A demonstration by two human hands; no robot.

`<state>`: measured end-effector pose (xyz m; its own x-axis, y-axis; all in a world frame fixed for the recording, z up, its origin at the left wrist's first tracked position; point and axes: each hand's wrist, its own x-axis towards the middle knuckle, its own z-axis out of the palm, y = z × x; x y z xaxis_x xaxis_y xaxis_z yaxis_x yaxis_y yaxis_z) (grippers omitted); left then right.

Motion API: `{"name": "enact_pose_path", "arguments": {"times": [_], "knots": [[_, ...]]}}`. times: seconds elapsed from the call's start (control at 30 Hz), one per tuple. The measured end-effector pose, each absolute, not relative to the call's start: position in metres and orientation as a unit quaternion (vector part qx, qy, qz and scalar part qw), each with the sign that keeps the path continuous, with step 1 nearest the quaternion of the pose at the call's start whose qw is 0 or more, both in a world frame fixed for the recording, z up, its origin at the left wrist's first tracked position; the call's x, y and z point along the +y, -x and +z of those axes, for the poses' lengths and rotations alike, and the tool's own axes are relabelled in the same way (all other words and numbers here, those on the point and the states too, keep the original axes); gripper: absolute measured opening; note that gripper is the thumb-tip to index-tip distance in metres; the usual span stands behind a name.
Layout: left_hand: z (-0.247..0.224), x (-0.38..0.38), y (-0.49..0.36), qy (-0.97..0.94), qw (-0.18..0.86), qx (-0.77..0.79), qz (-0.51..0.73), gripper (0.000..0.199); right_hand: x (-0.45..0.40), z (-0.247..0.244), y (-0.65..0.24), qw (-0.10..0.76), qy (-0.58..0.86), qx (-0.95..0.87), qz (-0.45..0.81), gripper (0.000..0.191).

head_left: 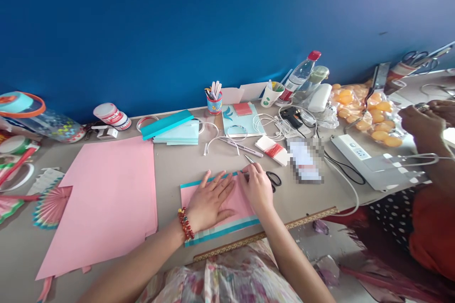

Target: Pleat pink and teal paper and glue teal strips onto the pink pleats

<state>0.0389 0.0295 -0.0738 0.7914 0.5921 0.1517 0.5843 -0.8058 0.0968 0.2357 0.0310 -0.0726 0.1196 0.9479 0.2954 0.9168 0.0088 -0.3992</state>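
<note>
A sheet of pink paper (232, 216) with teal bands along its far and near edges lies on the table in front of me. My left hand (212, 202) rests flat on it, fingers spread, a beaded bracelet on the wrist. At the sheet's far right corner, my right hand (256, 188) is closed with bent fingers on the paper's edge; its fingertips are partly hidden. Just beyond that hand lies a pair of scissors (274, 179) with black handles, partly covered by it.
Large pink sheets (110, 199) lie to the left, near a folded paper fan (53, 203). Behind are teal paper strips (168, 123), a pen cup (214, 104), a utility knife (245, 148) and a bottle (298, 75). Rightward are a phone (304, 161), a power strip (355, 151) and another person's hands (424, 120).
</note>
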Motion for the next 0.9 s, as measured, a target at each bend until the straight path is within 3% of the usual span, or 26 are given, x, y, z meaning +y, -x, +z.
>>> {"name": "enact_pose_path", "arguments": {"times": [0.2, 0.53, 0.9], "knots": [[-0.075, 0.029, -0.038, -0.945, 0.021, 0.314, 0.085, 0.076, 0.026, -0.066, -0.240, 0.278, 0.699, -0.656, 0.052, 0.024], [-0.070, 0.029, -0.037, -0.945, 0.026, 0.318, 0.078, 0.078, -0.003, -0.073, -0.241, 0.197, 0.621, -0.758, 0.018, 0.042], [-0.072, -0.003, 0.070, -0.890, -0.038, 0.451, 0.063, 0.081, -0.006, -0.083, -0.245, 0.195, 0.619, -0.760, -0.016, 0.042]]}}
